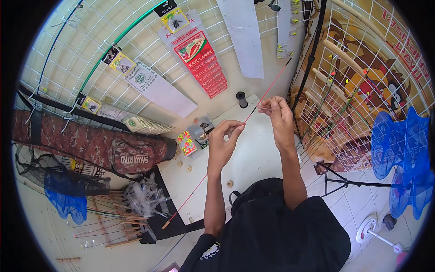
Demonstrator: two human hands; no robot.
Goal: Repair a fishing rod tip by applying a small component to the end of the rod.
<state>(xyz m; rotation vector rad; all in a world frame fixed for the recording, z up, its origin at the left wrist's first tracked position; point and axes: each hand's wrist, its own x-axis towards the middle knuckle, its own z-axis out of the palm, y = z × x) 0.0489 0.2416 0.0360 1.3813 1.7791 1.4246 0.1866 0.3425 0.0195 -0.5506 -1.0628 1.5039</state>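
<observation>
A thin red fishing rod [195,189] slants from the lower left up to the right, with a wooden butt at its low end and a dark tip at the upper end. My left hand [223,143] pinches it near its middle between thumb and fingers. Close to the rod's upper half, my right hand [280,119] has its fingers drawn together in a pinch. Whatever those fingers hold is too fine to make out. A dark spool [242,99] stands on the white table [253,156] behind the rod.
A box of bright floats or beads [186,143] and small wooden rings [229,183] are on the table. At left hangs a camouflage rod bag [104,145] above a pile of clear plastic [144,197]. Blue nets [403,158] and a black stand [346,182] are at right.
</observation>
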